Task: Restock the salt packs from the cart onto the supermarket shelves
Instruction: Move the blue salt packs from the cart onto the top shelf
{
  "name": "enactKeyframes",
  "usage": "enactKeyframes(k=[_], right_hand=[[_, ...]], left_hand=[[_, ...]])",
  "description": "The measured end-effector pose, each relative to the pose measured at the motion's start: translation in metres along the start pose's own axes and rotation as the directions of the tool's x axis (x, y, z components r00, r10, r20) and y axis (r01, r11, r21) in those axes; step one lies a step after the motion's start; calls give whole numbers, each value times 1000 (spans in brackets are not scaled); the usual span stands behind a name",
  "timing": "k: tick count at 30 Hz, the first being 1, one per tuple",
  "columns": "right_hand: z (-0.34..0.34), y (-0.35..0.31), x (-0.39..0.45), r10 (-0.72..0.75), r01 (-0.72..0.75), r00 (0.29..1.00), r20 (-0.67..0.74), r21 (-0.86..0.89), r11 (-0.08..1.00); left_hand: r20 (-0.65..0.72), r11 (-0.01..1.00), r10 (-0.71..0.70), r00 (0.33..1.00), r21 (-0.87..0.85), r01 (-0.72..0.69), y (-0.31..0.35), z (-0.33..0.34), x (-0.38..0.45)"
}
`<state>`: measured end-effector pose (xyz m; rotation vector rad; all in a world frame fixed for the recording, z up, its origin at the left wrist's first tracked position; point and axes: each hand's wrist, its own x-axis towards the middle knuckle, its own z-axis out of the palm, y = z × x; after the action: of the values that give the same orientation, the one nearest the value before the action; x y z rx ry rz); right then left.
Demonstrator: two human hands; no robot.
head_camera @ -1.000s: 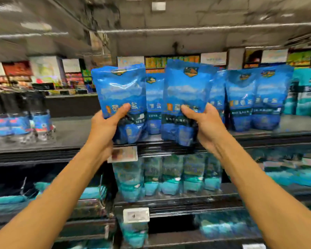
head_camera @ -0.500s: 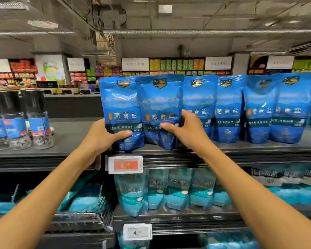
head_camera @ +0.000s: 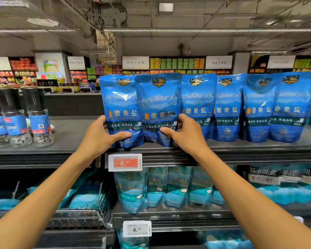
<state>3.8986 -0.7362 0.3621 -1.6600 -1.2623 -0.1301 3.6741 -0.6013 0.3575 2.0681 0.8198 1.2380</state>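
Left hand grips the leftmost blue pack low on its left edge, thumb across the front and fingers curled behind it. Right hand holds the next pack the same way from the right, thumb on the front near the bottom, fingers wrapped round its right edge. Both packs stand upright on the top shelf, close to its front lip, the second overlapping the first a little. They are glossy, crinkled plastic pouches, rounded at the top corners, with a gold badge and pale lettering.

To their right four more pouches of the same kind stand in a row, touching or overlapping one another. On the left of the dark, matte shelf stand clear grinders with black caps and blue labels, well apart from the packs. A red price tag hangs on the shelf edge just below the left hand. Beneath it, teal pouches fill the lower shelf, and a wire basket sits at lower left.
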Motion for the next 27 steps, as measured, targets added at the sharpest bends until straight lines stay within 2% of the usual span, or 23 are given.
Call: enactKeyframes(k=[9,13,15,18,21,24,27], right_hand=[[2,1,-5,-14,13,998,-54,-34,999],[1,1,-7,-7,7,995,-98,-3,1000],[-2,2,-10,-15,18,992,-123,20,1000],[-9,4,-17,-24,32,982,-189,40,999],[-21,7,-31,-30,49,958,-286,59,997],[-42,18,-54,-26,71,934,-358,114,991],[-67,41,-87,3,77,929,-370,202,976]], left_hand=[[-186,992,21,982,124,3,-2,4,-11],[-283,996,39,958,84,-16,-2,7,-15],[-388,996,93,917,40,-84,3,7,-22],[-478,955,242,845,-38,-295,20,10,-43],[-421,896,317,850,-161,-414,37,27,-68],[-300,840,310,902,-358,-408,45,59,-94],[-198,786,342,919,-475,-395,48,106,-120]])
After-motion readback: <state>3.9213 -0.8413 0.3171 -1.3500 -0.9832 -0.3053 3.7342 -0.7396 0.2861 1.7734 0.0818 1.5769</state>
